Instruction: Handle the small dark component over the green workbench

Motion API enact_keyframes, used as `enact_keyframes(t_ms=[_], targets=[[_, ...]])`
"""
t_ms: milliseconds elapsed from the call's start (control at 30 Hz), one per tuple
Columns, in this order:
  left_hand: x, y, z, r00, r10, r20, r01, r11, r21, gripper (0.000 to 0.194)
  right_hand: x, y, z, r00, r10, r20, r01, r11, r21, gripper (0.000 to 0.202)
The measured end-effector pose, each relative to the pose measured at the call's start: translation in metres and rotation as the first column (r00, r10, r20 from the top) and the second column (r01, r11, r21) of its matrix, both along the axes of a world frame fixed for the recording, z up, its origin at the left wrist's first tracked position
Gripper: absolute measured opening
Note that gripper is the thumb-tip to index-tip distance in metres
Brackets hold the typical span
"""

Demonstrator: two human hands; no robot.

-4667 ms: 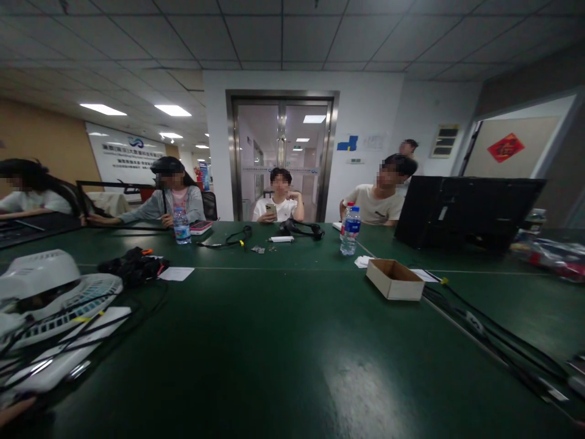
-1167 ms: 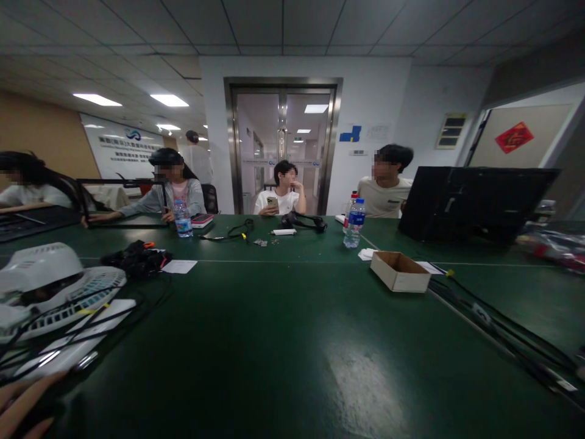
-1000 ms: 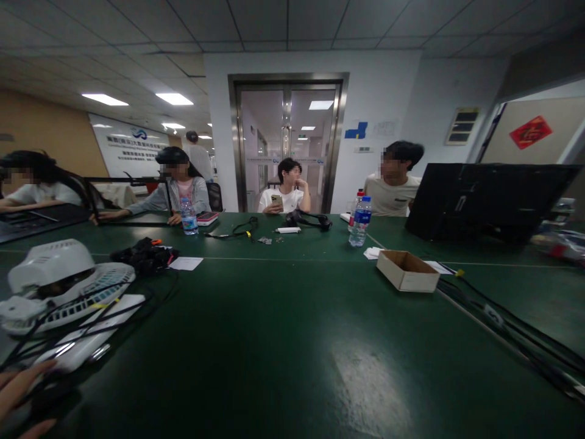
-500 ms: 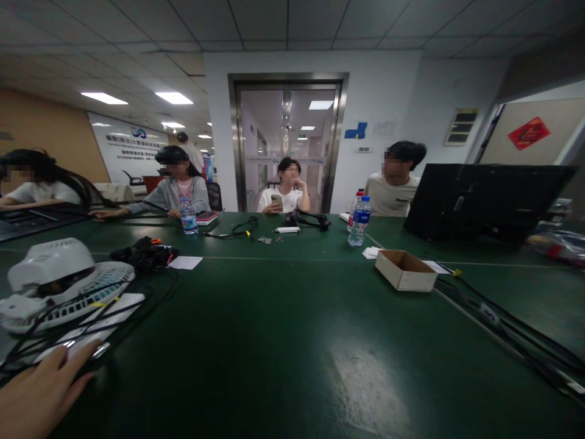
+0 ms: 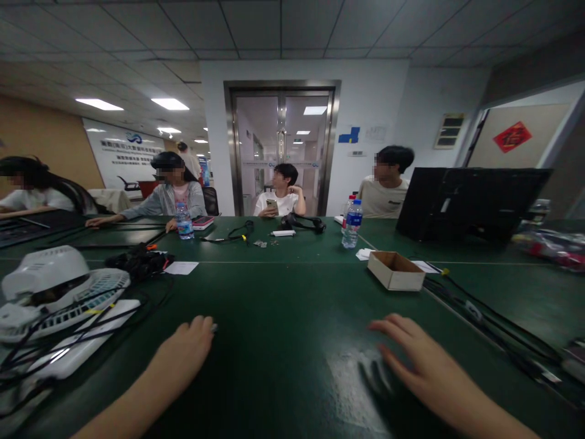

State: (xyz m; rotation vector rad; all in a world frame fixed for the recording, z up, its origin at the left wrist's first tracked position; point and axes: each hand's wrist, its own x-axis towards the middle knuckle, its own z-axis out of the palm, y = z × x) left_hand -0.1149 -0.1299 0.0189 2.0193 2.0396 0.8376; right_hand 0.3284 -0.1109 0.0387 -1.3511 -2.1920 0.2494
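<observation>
My left hand (image 5: 186, 349) is over the green table (image 5: 274, 292), its fingers closed. A small shiny piece (image 5: 214, 328) peeks out at its fingertips; most of it is hidden, so its kind does not show. To the right, my right hand (image 5: 414, 355) hovers above the tabletop with fingers apart and nothing in them, casting a shadow beneath. The nearest thing beyond it is an open cardboard box (image 5: 397, 272).
At left are a white fan (image 5: 50, 277) and a white power strip (image 5: 86, 341) under black cables. Water bottles (image 5: 351, 225) stand toward the back, a black monitor (image 5: 475, 204) at right. Black cables (image 5: 493, 329) run along the right. Several people sit across the table.
My left hand has moved right, away from the power strip, with the small shiny piece at its fingers. My right hand has come into view. The view has shifted slightly.
</observation>
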Motion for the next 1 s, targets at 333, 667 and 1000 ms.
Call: enact_keyframes(t_ms=[333,667,1000], targets=[[0.161,0.114,0.001,0.732,-0.159,0.662,0.160,0.985,0.060,0.026,-0.178,0.089,-0.017,0.838,-0.009,-0.546,-0.127,0.969,-0.211,0.011],[0.133,0.112,-0.019,0.705,-0.183,0.685,0.087,0.981,0.172,0.032,-0.167,0.099,-0.041,0.767,0.015,-0.641,-0.191,0.960,-0.205,0.010],[0.128,0.123,-0.028,0.587,-0.227,0.777,0.171,0.973,0.155,0.037,-0.164,0.108,-0.047,0.753,0.002,-0.658,-0.223,0.941,-0.253,0.025]])
